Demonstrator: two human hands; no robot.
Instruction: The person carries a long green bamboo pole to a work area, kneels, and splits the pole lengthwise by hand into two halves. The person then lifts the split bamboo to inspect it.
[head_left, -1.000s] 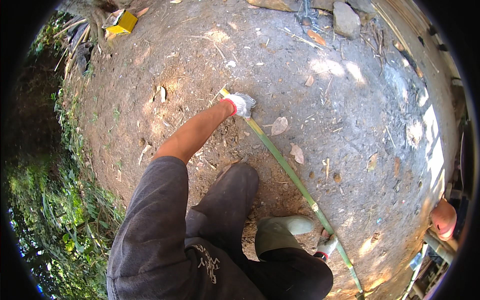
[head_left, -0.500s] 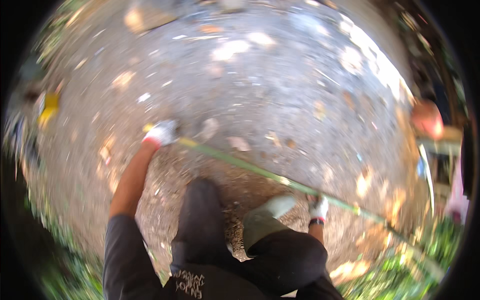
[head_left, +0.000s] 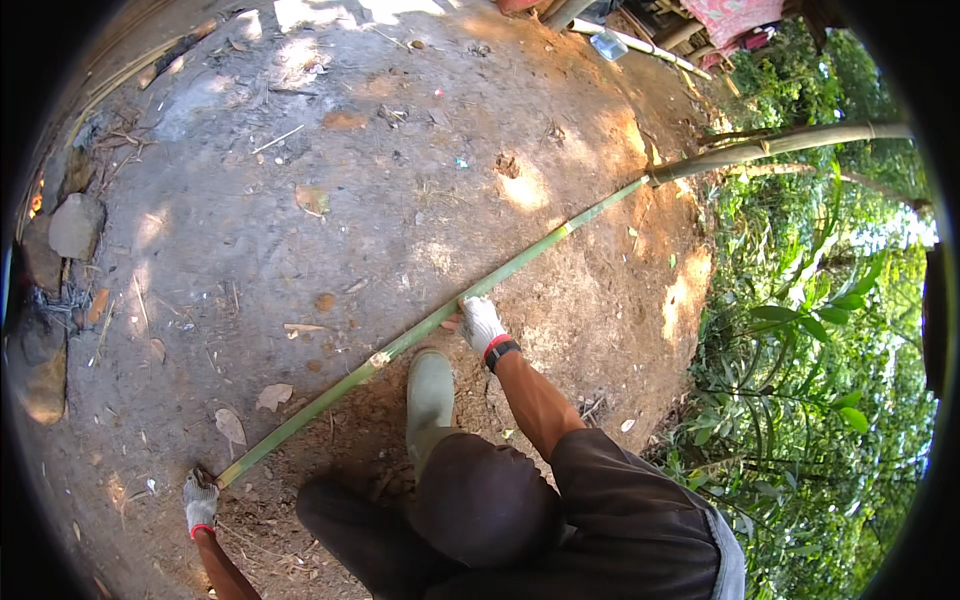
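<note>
A long green bamboo pole (head_left: 505, 268) runs slantwise from the lower left to the upper right, with pale rings at its joints. My left hand (head_left: 201, 497), in a whitish-grey glove with a red cuff, is closed at the pole's near left end. My right hand (head_left: 481, 321), gloved the same way and with a dark band at the wrist, grips the pole near its middle. Some of its fingers are hidden by the pole. The pole's far end meets the end of a thicker, greyish-brown pole (head_left: 780, 145); whether they touch I cannot tell.
My green boot (head_left: 430, 392) stands on bare brown earth just below the pole. Stones (head_left: 76, 227) lie at the left edge beside ash. Leafy plants (head_left: 800, 330) fill the right side. A pink patterned cloth (head_left: 735, 20) hangs at the top right.
My view has swung to the right, bringing the plants and the thicker pole into sight. The bamboo pole now slants up to the right instead of down. Both hands stay on it.
</note>
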